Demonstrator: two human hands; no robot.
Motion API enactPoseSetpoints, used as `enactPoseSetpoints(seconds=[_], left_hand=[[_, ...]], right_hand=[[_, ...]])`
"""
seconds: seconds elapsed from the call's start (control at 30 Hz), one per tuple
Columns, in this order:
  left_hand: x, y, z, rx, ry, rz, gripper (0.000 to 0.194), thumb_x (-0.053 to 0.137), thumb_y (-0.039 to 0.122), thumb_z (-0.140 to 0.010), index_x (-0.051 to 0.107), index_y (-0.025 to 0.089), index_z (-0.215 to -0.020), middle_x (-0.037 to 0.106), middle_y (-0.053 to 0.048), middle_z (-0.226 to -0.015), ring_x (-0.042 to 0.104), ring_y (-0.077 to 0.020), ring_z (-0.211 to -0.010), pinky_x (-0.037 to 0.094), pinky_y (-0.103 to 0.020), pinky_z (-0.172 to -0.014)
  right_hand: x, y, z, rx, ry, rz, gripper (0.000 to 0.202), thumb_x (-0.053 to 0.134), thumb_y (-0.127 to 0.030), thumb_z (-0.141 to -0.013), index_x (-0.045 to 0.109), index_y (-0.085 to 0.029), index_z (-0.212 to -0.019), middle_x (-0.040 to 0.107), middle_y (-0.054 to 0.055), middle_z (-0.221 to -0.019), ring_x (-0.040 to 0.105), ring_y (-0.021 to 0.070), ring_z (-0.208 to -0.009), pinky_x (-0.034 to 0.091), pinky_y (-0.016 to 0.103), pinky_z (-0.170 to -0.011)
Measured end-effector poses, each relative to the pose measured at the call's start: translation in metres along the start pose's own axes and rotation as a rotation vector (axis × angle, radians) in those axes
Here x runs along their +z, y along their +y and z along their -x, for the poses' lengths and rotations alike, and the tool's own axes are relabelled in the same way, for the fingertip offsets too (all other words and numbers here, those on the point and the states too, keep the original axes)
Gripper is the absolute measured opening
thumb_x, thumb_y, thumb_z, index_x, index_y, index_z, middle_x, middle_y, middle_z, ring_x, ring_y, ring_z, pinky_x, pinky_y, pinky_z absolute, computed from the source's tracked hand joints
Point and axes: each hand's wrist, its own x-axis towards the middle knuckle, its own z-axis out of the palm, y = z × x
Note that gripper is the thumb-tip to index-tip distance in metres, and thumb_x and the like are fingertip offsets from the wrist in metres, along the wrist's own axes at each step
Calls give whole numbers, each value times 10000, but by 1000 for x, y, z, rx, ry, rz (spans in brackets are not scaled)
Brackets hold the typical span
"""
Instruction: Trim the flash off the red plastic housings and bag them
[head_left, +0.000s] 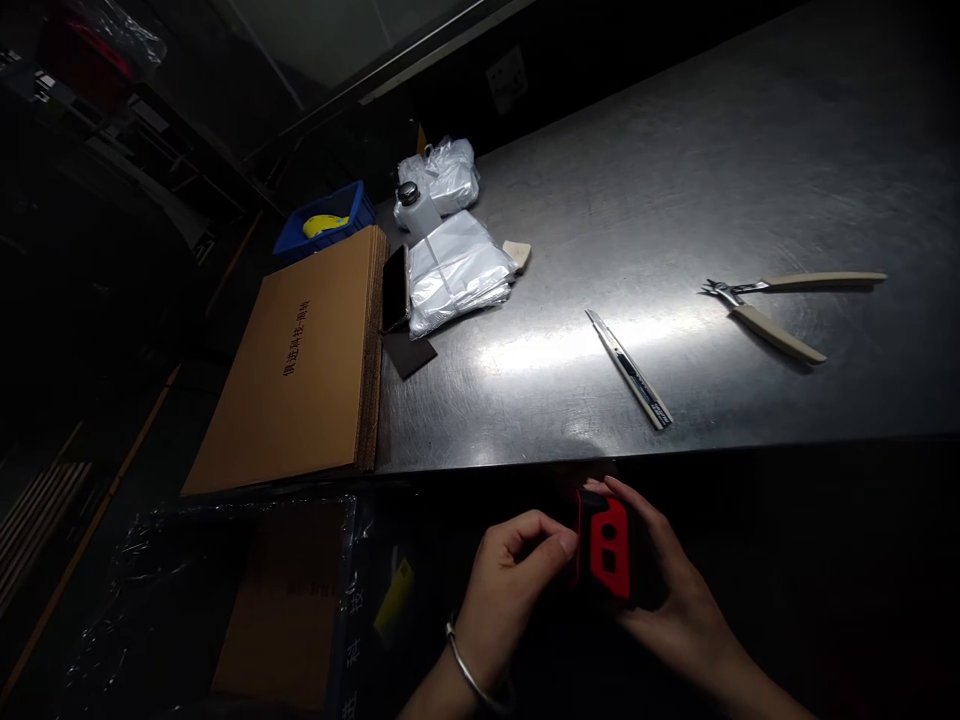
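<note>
Below the near edge of the table, I hold up a red and black plastic part [611, 550] with a round hole and a squarish hole in its red face. My right hand [675, 600] grips it from the right, fingertips over its top and thumb side beneath. My left hand [514, 575] is closed in a pinch, thumb and forefinger against the part's left edge; what lies between the fingertips is partly hidden. A utility knife [630, 372] with its blade showing lies on the metal table just beyond. Farther right rest cutting pliers [757, 300] with spread cream handles.
Flattened cardboard [307, 350] is stacked at the table's left end. Near it are a phone [395, 288], bagged white packs [457, 270], a capped bottle [418, 208] and a blue bin [364, 205] with something yellow. A plastic-lined dark crate [351, 560] stands below left.
</note>
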Motion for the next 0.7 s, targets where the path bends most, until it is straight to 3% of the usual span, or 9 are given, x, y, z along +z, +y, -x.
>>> enactPoseSetpoints(seconds=[0.17, 0.43, 0.6, 0.7], left_hand=[[1, -3, -4, -4, 12, -14, 229, 681, 327, -842, 645, 139, -714, 582, 5, -665, 494, -119, -639, 376, -252, -642], [5, -8, -15, 4, 25, 1, 326, 686, 406, -811, 551, 168, -635, 518, 30, -605, 424, -105, -597, 345, -248, -616], [-4, -5, -6, -56, -42, 46, 179, 771, 258, -708, 681, 144, -814, 657, -15, -763, 557, -135, -715, 419, -242, -696], [-10, -2, 1, -38, -90, 35, 204, 729, 202, -749, 734, 146, -945, 725, -53, -912, 636, -185, -878, 462, -265, -813]], right_hand=[[0, 4, 1, -46, -3, 40, 780, 711, -327, -862, 299, -374, -1523, 526, 65, -1474, 571, 260, -1310, 510, 361, -1064], [-2, 12, -1, -102, -17, 133, 774, 674, -287, -871, 273, -381, -1526, 520, 71, -1470, 558, 288, -1315, 459, 474, -1113], [-4, 7, -3, -1, -44, 144, 788, 697, -318, -850, 271, -381, -1510, 530, 70, -1465, 575, 300, -1298, 519, 440, -1052], [-5, 2, -5, -7, -51, 148, 784, 699, -309, -842, 284, -382, -1503, 545, 67, -1457, 579, 304, -1294, 534, 442, -1032]])
